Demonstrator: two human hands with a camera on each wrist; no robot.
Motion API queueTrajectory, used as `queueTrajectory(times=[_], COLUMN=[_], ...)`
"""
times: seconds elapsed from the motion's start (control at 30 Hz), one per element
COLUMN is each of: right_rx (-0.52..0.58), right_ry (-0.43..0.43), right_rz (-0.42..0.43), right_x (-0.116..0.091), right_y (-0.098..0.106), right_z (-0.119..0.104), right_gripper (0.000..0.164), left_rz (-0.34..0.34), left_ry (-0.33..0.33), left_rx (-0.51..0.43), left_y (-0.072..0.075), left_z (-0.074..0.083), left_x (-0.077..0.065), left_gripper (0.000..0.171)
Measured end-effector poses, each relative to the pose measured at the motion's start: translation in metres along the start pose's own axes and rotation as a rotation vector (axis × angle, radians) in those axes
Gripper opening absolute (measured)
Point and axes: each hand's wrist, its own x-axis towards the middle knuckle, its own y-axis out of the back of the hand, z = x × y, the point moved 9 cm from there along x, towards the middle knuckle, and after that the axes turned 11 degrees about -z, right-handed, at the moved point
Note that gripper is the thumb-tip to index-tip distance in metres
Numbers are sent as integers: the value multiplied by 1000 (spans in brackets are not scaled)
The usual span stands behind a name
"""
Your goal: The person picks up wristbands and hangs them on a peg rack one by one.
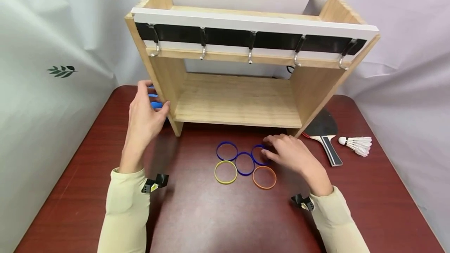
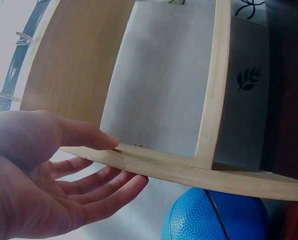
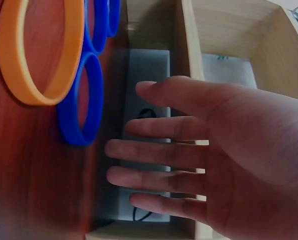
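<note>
My left hand (image 1: 144, 118) is at the left side panel of a wooden shelf (image 1: 239, 98), its thumb on the panel's front edge and its fingers along the outer face. A blue textured ball (image 2: 216, 215) sits just outside that panel. My right hand (image 1: 290, 153) is held with fingers spread beside the right blue wristband (image 1: 256, 160), partly covering it, and nothing is in its grasp. Two more blue wristbands, a yellow wristband (image 1: 225, 182) and an orange wristband (image 1: 264, 187) lie flat alongside in two rows.
Several metal hooks (image 1: 250, 56) hang along the shelf's upper front rail (image 1: 221, 18). Right of the shelf lie a table tennis paddle (image 1: 330, 149) and a shuttlecock (image 1: 358, 144) on the dark red table (image 1: 211, 218). White sheeting (image 1: 63, 108) surrounds the table.
</note>
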Motion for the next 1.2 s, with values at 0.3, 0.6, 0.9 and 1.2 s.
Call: queueTrajectory(times=[0.3,0.6,0.9,1.2], right_rx=[-16,2,51,65], right_ry=[48,-62,-149,-175], right_rz=[-25,14,29,57], right_x=[8,7,7,6], right_y=[-14,-15,-16,-14], right_z=[-1,15,28,29], right_gripper=[31,16,14,14], left_rz=[43,44,47,48], left_ry=[-17,-34,-45,-49], left_rx=[24,19,10,5], left_y=[8,6,5,4], left_z=[6,8,8,9], left_x=[-6,-5,-4,-5], left_gripper=[51,50,50,51])
